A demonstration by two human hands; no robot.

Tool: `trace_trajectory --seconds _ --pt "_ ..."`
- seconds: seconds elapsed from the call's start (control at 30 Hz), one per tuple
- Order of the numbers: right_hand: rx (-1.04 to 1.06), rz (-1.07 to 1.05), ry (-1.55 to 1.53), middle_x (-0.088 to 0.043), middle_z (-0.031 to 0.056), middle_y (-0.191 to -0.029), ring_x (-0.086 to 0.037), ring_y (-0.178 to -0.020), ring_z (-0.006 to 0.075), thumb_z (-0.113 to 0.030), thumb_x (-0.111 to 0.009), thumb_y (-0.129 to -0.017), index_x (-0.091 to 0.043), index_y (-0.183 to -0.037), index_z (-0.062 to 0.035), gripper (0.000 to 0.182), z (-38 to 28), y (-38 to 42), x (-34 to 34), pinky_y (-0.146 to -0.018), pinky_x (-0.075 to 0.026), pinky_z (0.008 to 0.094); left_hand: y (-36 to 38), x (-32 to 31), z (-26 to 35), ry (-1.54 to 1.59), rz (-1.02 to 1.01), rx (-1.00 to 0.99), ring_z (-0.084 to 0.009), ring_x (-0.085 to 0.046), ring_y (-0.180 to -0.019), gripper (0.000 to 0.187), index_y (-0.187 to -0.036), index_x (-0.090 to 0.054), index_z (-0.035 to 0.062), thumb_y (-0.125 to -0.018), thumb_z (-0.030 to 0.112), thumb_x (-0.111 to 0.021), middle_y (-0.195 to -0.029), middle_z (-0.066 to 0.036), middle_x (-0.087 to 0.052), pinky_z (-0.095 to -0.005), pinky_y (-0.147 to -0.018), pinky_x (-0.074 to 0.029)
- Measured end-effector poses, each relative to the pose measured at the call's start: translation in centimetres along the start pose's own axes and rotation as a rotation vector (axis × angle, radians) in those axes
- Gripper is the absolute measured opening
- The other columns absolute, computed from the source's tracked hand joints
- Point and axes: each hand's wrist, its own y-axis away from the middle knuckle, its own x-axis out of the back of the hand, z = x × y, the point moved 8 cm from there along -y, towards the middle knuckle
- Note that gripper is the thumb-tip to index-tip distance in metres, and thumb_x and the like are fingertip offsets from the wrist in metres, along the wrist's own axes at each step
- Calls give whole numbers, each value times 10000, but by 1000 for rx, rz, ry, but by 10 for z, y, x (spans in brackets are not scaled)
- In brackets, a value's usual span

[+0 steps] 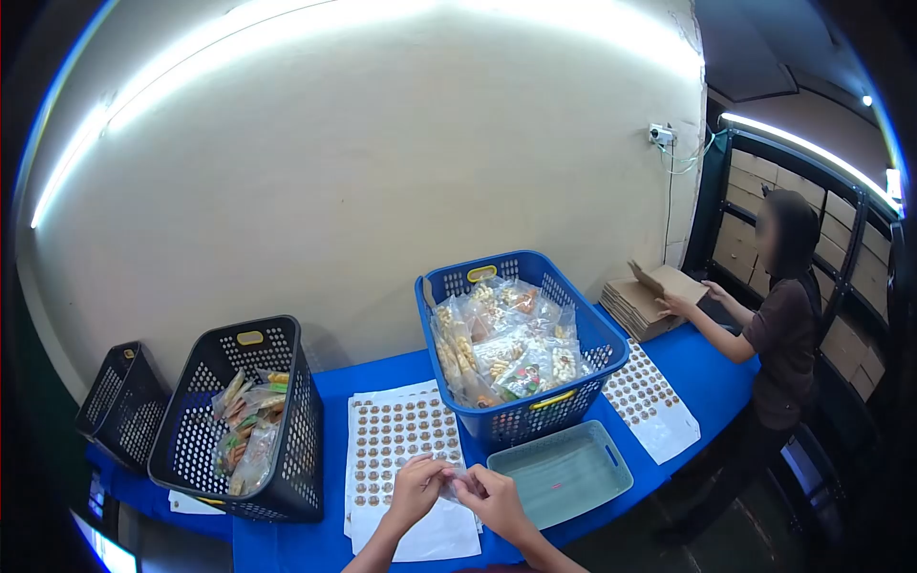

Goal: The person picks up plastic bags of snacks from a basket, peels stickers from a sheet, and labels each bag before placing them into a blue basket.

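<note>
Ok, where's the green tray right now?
In the head view, the green tray sits right of centre on the blue table, on the near side of the blue basket, just right of the right hand.

Small clear plastic packet (449, 490); partly hidden between fingers (436, 469)

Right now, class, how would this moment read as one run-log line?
left hand: holds clear plastic | right hand: same plastic | near: dotted sheet, green tray | beyond: packet-filled blue basket

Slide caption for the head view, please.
Left hand and right hand pinch clear plastic near printed sheets and a blue basket of filled bags.
</note>
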Motion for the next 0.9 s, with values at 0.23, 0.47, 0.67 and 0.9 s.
trace_trajectory --seconds 0.23,0.47,0.67,0.9 --pt "34 -25 -16 -463 25 -500 -424 -448 60 -100 -644 -728 -490 -647 4 203 13 23 -13 -416 -343 226 -3 34 -6 -30 404 38 -238 -529 -636 73 -759 -577 31 -753 -1 -512 -678 -86 -576 -323 -653 -404" --pt "-79 -132 -152 -537 35 -574 -472 -496 65 -82 -615 -764 -588 -819 -14 92 22 26 -13 -470 -379 215 1 130 -75 607 848 279 -28 -320 -561 265 -701 -406 85 -932 208 -372 -617 49 -343 -194 -555 -308" --pt "187 268 -97 -533 31 -605 -491 -521 67 -31 -557 -789 -481 -1054 50 287 -31 14 56 -499 -384 187 -8 126 -70 878 628 131 -52 -366 -525 226 -736 -423 86 -925 199 -375 -577 35 -369 -257 -690 -393" --pt "214 463 -118 -475 2 -600 -441 -514 59 -52 -557 -791 -452 -1089 32 327 -13 39 58 -493 -353 181 -6 82 -56 1169 465 243 -71 -362 -490 205 -722 -433 85 -896 193 -425 -521 33 -356 -263 -654 -390"
